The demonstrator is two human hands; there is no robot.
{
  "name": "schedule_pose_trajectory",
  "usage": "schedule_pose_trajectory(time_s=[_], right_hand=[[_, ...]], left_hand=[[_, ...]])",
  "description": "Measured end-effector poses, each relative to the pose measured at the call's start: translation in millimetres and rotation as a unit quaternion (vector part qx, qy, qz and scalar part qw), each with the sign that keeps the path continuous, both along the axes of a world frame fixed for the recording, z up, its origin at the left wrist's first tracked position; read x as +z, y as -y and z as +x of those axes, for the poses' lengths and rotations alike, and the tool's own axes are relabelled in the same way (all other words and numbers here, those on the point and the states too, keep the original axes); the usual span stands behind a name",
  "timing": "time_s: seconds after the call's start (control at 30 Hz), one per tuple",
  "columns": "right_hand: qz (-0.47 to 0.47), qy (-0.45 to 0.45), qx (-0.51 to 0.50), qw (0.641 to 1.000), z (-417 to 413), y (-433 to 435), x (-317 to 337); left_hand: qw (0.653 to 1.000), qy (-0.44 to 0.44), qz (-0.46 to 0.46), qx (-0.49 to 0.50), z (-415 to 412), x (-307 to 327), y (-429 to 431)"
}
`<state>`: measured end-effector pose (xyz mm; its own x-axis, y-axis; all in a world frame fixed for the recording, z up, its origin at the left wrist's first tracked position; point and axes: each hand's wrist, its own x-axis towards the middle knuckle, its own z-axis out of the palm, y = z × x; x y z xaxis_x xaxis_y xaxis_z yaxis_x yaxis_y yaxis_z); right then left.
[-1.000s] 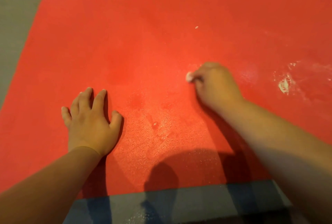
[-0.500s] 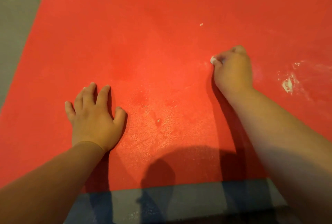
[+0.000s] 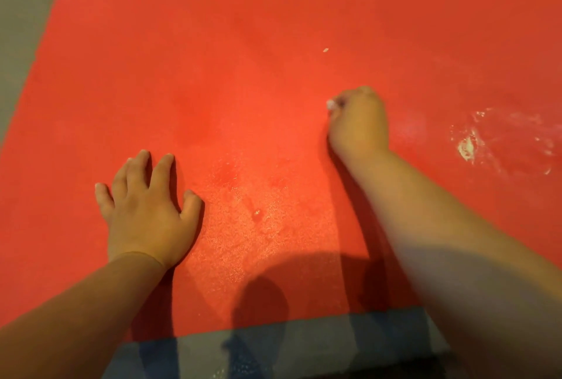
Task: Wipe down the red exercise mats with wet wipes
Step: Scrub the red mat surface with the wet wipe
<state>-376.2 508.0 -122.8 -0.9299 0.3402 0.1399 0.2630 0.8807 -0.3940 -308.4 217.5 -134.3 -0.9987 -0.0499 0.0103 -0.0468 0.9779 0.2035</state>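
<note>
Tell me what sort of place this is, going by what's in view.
Likely a gym or workout room, though little shows. A big red mat lies flat on a bare grey floor, with white smears towards its right side. The right hand holds a small wipe against the mat.

Your left hand (image 3: pixel 146 214) rests on the mat (image 3: pixel 273 74), near-left; your right hand (image 3: pixel 359 123), holding the wipe (image 3: pixel 331 104), sits farther right; residue (image 3: pixel 468 147) lies right of it.

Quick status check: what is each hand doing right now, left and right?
Left hand: open, fingers spread, resting flat on the red mat.
Right hand: closed, gripping a small white wad, likely the wet wipe, against the mat.
</note>
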Motion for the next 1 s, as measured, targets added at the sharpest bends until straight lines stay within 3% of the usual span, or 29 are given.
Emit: schedule_pose_trajectory(time_s=[0.1,0.17,0.37,0.5,0.6,0.73,0.8,1.0], right_hand=[[-0.064,-0.025,0.113,0.991,38,39,-3],[-0.072,-0.018,0.145,0.987,52,21,3],[0.004,-0.001,-0.019,1.0,0,-26,2],[-0.044,-0.039,0.086,0.995,31,27,-2],[-0.043,-0.03,0.15,0.987,55,6,5],[0.021,-0.008,0.018,1.0,14,-39,1],[0.024,-0.009,-0.002,1.0,3,-22,-2],[-0.02,-0.028,0.158,0.987,61,4,1]], left_hand=[[1.0,0.003,-0.009,-0.005,0,-1,1],[1.0,0.005,-0.008,-0.006,0,-2,2],[1.0,0.001,-0.012,-0.008,-1,-4,1],[1.0,0.001,-0.012,-0.006,0,-3,1],[1.0,-0.002,-0.007,-0.007,-1,-3,1],[1.0,-0.002,-0.008,-0.007,-1,-3,0],[1.0,-0.002,-0.009,-0.007,-1,-3,0],[1.0,-0.005,-0.006,-0.004,-1,-2,0]])
